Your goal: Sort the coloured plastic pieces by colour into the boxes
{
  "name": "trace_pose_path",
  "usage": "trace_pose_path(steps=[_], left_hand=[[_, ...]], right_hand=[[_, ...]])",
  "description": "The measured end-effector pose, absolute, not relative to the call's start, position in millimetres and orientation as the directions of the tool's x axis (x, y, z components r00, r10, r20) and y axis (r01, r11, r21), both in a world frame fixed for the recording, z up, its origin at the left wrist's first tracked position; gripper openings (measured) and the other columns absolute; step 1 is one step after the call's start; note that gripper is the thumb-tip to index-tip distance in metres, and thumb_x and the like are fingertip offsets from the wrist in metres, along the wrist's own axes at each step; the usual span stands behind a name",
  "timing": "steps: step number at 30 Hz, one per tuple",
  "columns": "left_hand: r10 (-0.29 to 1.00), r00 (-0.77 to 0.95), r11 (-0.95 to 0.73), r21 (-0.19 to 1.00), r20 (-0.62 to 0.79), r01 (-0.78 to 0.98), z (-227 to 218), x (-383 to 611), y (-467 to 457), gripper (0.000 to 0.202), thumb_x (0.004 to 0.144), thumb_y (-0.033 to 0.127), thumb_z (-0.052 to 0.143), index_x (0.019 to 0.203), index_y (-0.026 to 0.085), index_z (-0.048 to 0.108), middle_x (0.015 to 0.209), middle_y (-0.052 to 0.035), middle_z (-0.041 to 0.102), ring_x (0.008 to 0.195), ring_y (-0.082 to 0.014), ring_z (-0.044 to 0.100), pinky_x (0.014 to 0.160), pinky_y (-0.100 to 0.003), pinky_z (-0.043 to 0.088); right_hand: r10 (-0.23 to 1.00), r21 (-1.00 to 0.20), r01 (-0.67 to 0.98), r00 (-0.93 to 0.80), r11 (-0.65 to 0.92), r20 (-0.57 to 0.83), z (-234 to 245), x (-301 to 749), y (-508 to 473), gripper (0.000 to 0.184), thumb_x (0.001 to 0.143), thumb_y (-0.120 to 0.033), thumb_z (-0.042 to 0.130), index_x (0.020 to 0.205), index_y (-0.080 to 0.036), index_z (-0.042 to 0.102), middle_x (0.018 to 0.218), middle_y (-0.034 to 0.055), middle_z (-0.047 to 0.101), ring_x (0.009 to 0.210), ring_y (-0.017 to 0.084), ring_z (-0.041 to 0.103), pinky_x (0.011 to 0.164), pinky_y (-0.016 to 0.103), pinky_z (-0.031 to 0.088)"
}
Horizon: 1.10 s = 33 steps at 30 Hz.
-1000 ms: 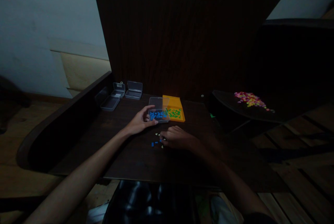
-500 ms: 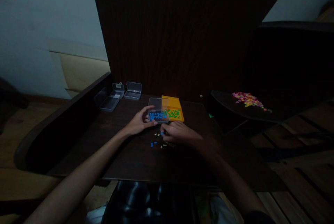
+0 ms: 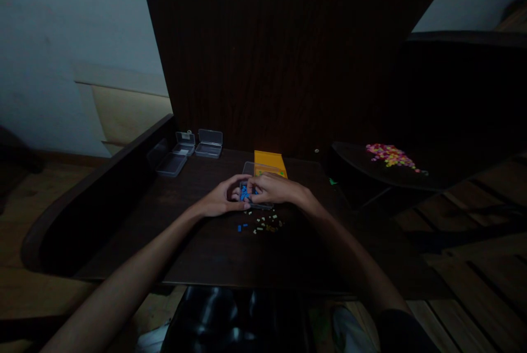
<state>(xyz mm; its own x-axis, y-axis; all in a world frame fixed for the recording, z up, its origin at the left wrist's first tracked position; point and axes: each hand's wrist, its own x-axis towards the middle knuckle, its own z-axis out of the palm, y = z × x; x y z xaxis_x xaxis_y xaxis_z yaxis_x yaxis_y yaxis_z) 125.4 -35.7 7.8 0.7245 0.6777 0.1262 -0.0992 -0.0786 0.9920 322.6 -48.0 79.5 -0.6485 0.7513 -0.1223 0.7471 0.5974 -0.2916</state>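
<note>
My left hand [image 3: 217, 199] is curled round the left side of a small clear plastic box [image 3: 248, 167] that holds several blue pieces [image 3: 245, 194]. My right hand [image 3: 275, 188] is over that box with its fingers pinched together; what they hold is hidden. Right behind it lies an open orange box [image 3: 269, 160], mostly covered by my right hand. A few loose blue pieces [image 3: 242, 227] and pale pieces [image 3: 265, 224] lie on the dark wooden table [image 3: 197, 243] just in front of my hands.
Three empty clear boxes [image 3: 193, 147] sit at the table's back left. A heap of pink and yellow pieces [image 3: 389, 155] lies on a dark surface at the right. A dark wooden panel rises behind the table. The light is very dim.
My right hand rose from the loose pieces on the table and moved forward over the clear box. My left hand stayed on the box.
</note>
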Motion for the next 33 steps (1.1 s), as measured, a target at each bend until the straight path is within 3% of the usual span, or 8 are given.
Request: trace_pose_path(steps=[10, 20, 33], left_hand=[[0.667, 0.739, 0.028, 0.987, 0.098, -0.156, 8, 125, -38, 0.072, 0.066, 0.02, 0.08, 0.13, 0.022, 0.046, 0.111, -0.0076, 0.062, 0.095, -0.0188, 0.064, 0.091, -0.042, 0.049], [0.671, 0.734, 0.039, 0.983, 0.108, -0.179, 7, 125, -35, 0.072, 0.067, 0.019, 0.08, 0.13, 0.021, 0.045, 0.118, -0.0092, 0.062, 0.104, -0.0214, 0.063, 0.095, -0.044, 0.048], [0.681, 0.725, 0.047, 0.982, 0.101, -0.181, 11, 125, -37, 0.07, 0.065, 0.016, 0.08, 0.127, 0.021, 0.047, 0.111, -0.0063, 0.062, 0.096, -0.0176, 0.064, 0.093, -0.04, 0.049]], right_hand=[[0.689, -0.285, 0.719, -0.692, 0.633, -0.216, 87, 318, -49, 0.018, 0.085, -0.029, 0.061, 0.093, -0.014, 0.067, 0.073, 0.0004, 0.061, 0.06, 0.011, 0.048, 0.055, 0.022, 0.03], [0.717, -0.209, 0.718, -0.691, 0.664, -0.098, 90, 319, -54, 0.018, 0.085, -0.026, 0.061, 0.098, -0.018, 0.07, 0.079, 0.0025, 0.066, 0.068, 0.013, 0.054, 0.062, 0.022, 0.032], [0.752, -0.085, 0.752, -0.658, 0.654, -0.038, 93, 316, -56, 0.019, 0.084, -0.025, 0.06, 0.099, -0.02, 0.07, 0.076, 0.0026, 0.067, 0.068, 0.014, 0.054, 0.062, 0.024, 0.03]])
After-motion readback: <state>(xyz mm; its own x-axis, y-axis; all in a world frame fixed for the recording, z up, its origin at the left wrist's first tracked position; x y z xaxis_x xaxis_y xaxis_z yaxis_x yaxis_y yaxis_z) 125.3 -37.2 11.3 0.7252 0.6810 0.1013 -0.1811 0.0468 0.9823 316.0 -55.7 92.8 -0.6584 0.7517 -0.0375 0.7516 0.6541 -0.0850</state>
